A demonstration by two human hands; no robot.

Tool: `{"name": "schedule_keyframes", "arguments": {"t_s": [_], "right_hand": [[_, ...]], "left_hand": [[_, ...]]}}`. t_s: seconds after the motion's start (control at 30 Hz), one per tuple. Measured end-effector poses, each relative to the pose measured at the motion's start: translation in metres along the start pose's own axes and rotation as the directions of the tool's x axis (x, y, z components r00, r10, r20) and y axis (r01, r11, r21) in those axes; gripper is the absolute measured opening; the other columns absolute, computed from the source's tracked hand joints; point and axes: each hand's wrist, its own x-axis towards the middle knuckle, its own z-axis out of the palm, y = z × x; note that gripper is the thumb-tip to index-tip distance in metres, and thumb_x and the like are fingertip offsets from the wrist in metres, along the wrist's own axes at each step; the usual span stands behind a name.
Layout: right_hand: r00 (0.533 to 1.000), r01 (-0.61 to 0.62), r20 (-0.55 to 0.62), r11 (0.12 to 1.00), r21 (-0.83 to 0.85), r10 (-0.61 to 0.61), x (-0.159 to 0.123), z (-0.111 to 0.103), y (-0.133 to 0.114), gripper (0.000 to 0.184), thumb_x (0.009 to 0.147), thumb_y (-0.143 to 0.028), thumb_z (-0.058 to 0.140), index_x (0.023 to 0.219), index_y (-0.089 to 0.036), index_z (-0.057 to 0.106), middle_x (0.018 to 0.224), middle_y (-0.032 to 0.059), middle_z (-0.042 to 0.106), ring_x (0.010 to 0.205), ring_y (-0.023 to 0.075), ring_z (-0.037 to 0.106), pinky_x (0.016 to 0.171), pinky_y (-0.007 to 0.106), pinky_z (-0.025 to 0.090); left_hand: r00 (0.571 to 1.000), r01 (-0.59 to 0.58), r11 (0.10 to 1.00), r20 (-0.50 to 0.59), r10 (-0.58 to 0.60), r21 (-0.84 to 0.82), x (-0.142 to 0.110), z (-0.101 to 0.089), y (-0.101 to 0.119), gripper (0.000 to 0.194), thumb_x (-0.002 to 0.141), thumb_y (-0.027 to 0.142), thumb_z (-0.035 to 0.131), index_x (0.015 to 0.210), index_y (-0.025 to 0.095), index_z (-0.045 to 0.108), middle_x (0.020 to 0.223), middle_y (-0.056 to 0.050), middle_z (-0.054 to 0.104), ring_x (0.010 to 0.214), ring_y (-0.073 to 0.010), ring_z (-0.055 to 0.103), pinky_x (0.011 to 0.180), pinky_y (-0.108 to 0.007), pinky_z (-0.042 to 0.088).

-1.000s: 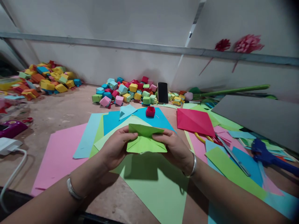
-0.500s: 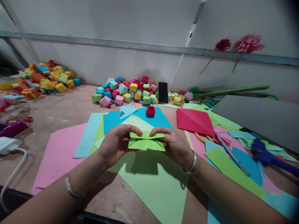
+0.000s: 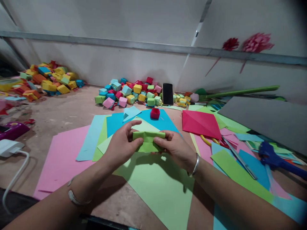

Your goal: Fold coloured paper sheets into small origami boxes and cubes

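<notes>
A small folded green paper piece [image 3: 148,141] sits between both my hands, just above a large light green sheet [image 3: 158,188]. My left hand [image 3: 121,145] pinches its left end, thumb under and index finger stretched over the top. At the right end my right hand [image 3: 176,148] grips it with curled fingers. A silver bangle circles each wrist. Coloured sheets in pink [image 3: 61,159], blue [image 3: 117,123] and green lie spread beneath.
Piles of folded paper cubes lie at the back centre [image 3: 129,92] and far left [image 3: 45,80]. A black phone [image 3: 167,94] leans by the wall. A red paper piece [image 3: 154,113], red sheet [image 3: 200,123], scissors [image 3: 230,150], blue glue gun [image 3: 275,159], grey board [image 3: 268,119], white charger [image 3: 9,148].
The green piece has been folded down from a taller open shape into a narrower, compact strip. Both hands have closed in on it and pressed it lower.
</notes>
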Motion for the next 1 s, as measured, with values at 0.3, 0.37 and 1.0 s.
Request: {"name": "schedule_keyframes", "arguments": {"t_s": [0.3, 0.37, 1.0], "right_hand": [[0.982, 0.188, 0.007, 0.975, -0.122, -0.188, 0.002, -0.008, -0.002, 0.03, 0.066, -0.029, 0.079, 0.093, -0.017, 0.075, 0.065, 0.0012, 0.07, 0.051, 0.0092, 0.062, 0.046, 0.019, 0.047], [0.978, 0.211, 0.035, 0.97, -0.123, -0.208, 0.004, -0.011, -0.001, 0.027, 0.068, -0.028, 0.078, 0.093, -0.017, 0.077, 0.064, 0.0029, 0.071, 0.051, 0.0092, 0.062, 0.047, 0.019, 0.047], [0.959, 0.282, 0.033, 0.928, -0.244, -0.283, 0.002, -0.015, -0.006, 0.021, 0.064, -0.012, 0.061, 0.074, -0.019, 0.078, 0.072, 0.0042, 0.074, 0.055, 0.013, 0.064, 0.051, 0.024, 0.05]], "left_hand": [[0.991, 0.122, 0.954, -0.022, -0.133, -0.276, 0.002, 0.0, 0.007, 0.011, 0.062, 0.016, 0.07, 0.073, 0.016, 0.071, 0.066, 0.001, 0.065, 0.062, -0.0111, 0.055, 0.059, -0.021, 0.042], [0.986, 0.157, 0.917, 0.009, -0.166, -0.366, 0.002, -0.001, 0.007, 0.013, 0.059, 0.014, 0.071, 0.072, 0.015, 0.072, 0.069, 0.0, 0.068, 0.065, -0.0125, 0.059, 0.064, -0.023, 0.046], [0.966, 0.257, 0.902, 0.076, -0.246, -0.348, 0.004, -0.007, 0.005, 0.043, 0.061, 0.018, 0.08, 0.101, 0.014, 0.065, 0.084, -0.002, 0.062, 0.071, -0.0146, 0.062, 0.069, -0.029, 0.053]]}}
